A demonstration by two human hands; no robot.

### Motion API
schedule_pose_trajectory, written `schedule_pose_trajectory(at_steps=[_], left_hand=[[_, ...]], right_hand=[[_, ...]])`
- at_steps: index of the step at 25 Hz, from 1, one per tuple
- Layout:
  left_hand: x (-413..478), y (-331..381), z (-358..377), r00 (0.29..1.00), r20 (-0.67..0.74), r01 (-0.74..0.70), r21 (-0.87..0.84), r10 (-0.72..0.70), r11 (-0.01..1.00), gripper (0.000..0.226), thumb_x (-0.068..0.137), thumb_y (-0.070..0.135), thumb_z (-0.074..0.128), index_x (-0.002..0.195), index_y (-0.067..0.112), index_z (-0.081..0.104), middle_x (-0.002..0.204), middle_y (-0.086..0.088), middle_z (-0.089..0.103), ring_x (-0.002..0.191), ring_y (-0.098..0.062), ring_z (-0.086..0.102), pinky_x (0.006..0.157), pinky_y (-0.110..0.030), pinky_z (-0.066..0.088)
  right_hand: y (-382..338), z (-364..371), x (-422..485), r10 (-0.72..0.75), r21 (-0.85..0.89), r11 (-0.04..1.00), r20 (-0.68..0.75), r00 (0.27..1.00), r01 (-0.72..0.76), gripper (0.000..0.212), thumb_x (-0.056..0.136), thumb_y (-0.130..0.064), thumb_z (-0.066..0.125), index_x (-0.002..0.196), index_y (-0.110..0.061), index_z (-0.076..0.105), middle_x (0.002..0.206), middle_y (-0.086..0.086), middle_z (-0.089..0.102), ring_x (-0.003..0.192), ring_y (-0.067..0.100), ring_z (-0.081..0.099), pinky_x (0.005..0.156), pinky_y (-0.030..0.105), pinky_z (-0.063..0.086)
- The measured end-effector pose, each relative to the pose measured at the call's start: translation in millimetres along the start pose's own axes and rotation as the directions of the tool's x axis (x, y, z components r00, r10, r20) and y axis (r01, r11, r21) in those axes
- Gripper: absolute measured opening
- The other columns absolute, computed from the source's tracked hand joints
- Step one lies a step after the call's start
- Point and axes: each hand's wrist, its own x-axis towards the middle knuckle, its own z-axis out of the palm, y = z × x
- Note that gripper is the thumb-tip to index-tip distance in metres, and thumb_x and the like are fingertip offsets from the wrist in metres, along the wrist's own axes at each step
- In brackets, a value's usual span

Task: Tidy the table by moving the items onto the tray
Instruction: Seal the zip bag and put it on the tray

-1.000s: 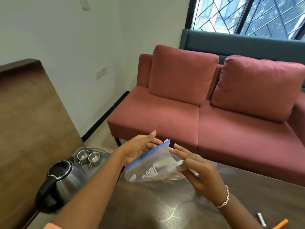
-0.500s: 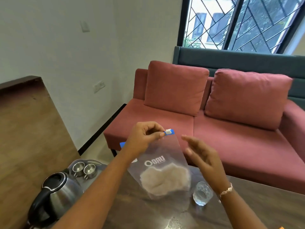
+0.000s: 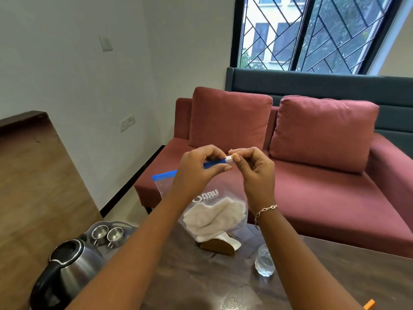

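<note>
- Left hand (image 3: pixel 201 173) has its fingers curled round the blue zip strip (image 3: pixel 215 162) of the zip bag (image 3: pixel 225 195). The right hand (image 3: pixel 253 175) pinches the little white slider (image 3: pixel 228 159) at the strip's end. Both hands are up in the air, well above the worktop (image 3: pixel 201 283).
- Over on the far left sits the kettle (image 3: pixel 67 271). The tray (image 3: pixel 128 227) is just behind it with two steel cups (image 3: pixel 107 234) on it. Can't tell what the tray itself rests on.
- The zip bag is clear with something white and soft inside. It hangs from the person's grip, its bottom near a wooden tissue holder (image 3: pixel 220 246) on the worktop.
- A glass (image 3: pixel 264 264) stands just right of that holder.
- Looks like the step is working the zip before the bag goes over to the tray. Whether the seal is open or closed right now, no idea.
- Tip: the left hand should pull the strip taut and level while the right runs the slider the full length in one go. A slack strip tends to jam the slider.
- The bag's floppy, so it's best carried from the top and swung left clear of the glass and holder. It can go down on the bare bit of tray beside the cups.
</note>
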Motion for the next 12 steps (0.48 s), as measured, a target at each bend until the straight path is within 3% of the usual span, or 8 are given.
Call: schedule_pose_trajectory(at_steps=[5,12], left_hand=[[12.5,13.7,4.5,0.997,-0.061,-0.037,0.064,0.041,0.997,0.036,0.069,0.040,0.068,0.078,0.004,0.067,0.071,0.001,0.067,0.071,-0.013,0.062,0.066,-0.033,0.052],[25.5,17.0,-2.3,0.990,-0.002,-0.133,0.262,0.138,0.956,0.034,0.075,0.046,0.059,0.075,0.013,0.065,0.068,0.004,0.066,0.064,-0.019,0.062,0.077,-0.054,0.049]], right_hand=[[-3.5,9.0,5.9,-0.024,-0.061,0.998,-0.063,0.998,0.020,0.018,0.080,-0.010,0.058,0.070,-0.024,0.054,0.077,0.002,0.059,0.076,0.013,0.056,0.073,0.028,0.049],[-9.4,13.2,8.0,-0.113,-0.201,0.976,-0.152,0.982,0.081,0.030,0.089,-0.008,0.051,0.071,-0.030,0.043,0.075,-0.007,0.055,0.073,0.007,0.053,0.067,0.012,0.042]])
